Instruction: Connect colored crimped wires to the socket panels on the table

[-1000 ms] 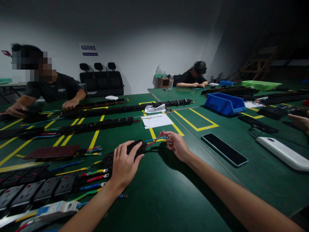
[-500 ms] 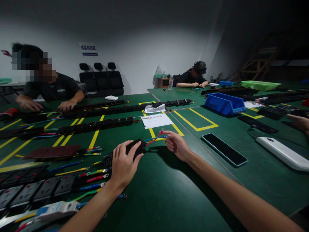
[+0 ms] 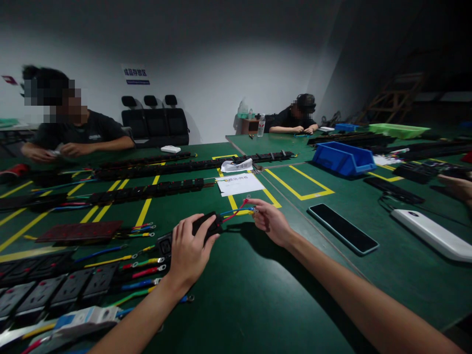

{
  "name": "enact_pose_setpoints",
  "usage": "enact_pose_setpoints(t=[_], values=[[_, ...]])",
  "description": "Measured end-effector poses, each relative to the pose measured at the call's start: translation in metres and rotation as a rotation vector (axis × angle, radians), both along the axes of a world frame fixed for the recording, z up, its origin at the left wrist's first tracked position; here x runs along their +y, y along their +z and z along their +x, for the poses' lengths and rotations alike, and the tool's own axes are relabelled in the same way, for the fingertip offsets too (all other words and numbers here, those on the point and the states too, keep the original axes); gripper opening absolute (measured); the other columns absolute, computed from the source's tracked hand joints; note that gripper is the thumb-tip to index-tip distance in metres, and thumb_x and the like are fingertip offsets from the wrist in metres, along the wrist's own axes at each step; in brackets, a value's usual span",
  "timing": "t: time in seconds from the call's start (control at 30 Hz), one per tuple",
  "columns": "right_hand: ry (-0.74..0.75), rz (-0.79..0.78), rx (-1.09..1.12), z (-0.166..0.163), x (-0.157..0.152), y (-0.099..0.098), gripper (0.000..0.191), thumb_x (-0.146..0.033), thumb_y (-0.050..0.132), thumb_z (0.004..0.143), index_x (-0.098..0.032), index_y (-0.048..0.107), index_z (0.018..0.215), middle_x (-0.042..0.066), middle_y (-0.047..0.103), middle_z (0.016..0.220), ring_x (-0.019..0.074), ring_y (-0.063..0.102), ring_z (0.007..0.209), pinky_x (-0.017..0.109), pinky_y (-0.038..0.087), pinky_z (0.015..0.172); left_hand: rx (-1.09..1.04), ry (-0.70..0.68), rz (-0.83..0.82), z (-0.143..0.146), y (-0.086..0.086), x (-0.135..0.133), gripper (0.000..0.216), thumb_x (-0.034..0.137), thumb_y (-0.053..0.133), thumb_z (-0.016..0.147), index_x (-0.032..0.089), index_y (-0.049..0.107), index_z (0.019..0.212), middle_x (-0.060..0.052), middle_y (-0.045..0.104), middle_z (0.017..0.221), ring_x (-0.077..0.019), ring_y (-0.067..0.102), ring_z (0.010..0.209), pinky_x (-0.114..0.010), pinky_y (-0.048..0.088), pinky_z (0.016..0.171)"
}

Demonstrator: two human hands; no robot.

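Dim grey workshop walls back a wide green-topped desk [image 3: 258, 295] crossed with yellow tape lines. Far beyond the left grip and off to its left, a co-worker in a black shirt [image 3: 86, 135] sits with both hands together at the desk's edge. Well beyond the right grip a second seated person [image 3: 295, 120] leans on the far end. Long black socket strips [image 3: 147, 191] run across the desk beyond the left grip. A blue plastic bin [image 3: 342, 157] stands well beyond the right grip and to its right, and a long white plastic casing [image 3: 431, 233] lies far to its right. Closer, just right of that grip, lies a flat glossy black slab [image 3: 342, 227]. A white paper sheet [image 3: 239, 183] lies a little beyond both grips. Left of the left grip, a row of black socket modules with coloured leads [image 3: 55, 290] rests on the desk

The left hand [image 3: 190, 250] is palm down, its grip closed over the near end of a small black plastic socket module [image 3: 208, 223]; whether the module rests on the desk or sits just above it cannot be told. The right hand [image 3: 271, 221] has its grip pinched together on the tips of short red, blue and yellow wires [image 3: 236, 212], which run from the module's far end across the gap between the two grips
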State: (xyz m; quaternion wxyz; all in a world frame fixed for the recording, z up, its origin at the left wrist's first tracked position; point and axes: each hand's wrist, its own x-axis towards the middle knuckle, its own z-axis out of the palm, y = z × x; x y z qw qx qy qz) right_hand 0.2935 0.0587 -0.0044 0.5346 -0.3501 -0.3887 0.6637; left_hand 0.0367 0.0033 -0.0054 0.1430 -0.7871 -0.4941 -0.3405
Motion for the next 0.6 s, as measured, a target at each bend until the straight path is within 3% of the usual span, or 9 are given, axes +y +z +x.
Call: enact_pose_setpoints(t=[0.3,0.6], values=[[0.176,-0.210,0.261,-0.001,-0.010,0.012,0.033,-0.018,0.057,0.082,-0.021,0.062,0.115,-0.009,0.025,0.058,0.0089,0.018,0.049,0.014,0.010,0.039,0.015,0.023,0.012,-0.001,-0.001,0.001,0.043,0.030,0.066,0.092,0.027,0.059,0.135,-0.012,0.057,0.125,-0.0311,0.055,0.114,-0.048,0.049,0.093],[0.168,-0.271,0.294,-0.004,-0.009,0.010,0.031,-0.015,0.055,0.082,-0.022,0.060,0.111,-0.009,0.023,0.056,0.0086,0.015,0.046,0.014,0.011,0.038,0.016,0.016,0.015,0.000,-0.001,0.001,0.042,0.029,0.064,0.093,0.026,0.060,0.134,-0.013,0.059,0.124,-0.0324,0.056,0.113,-0.050,0.050,0.091]])
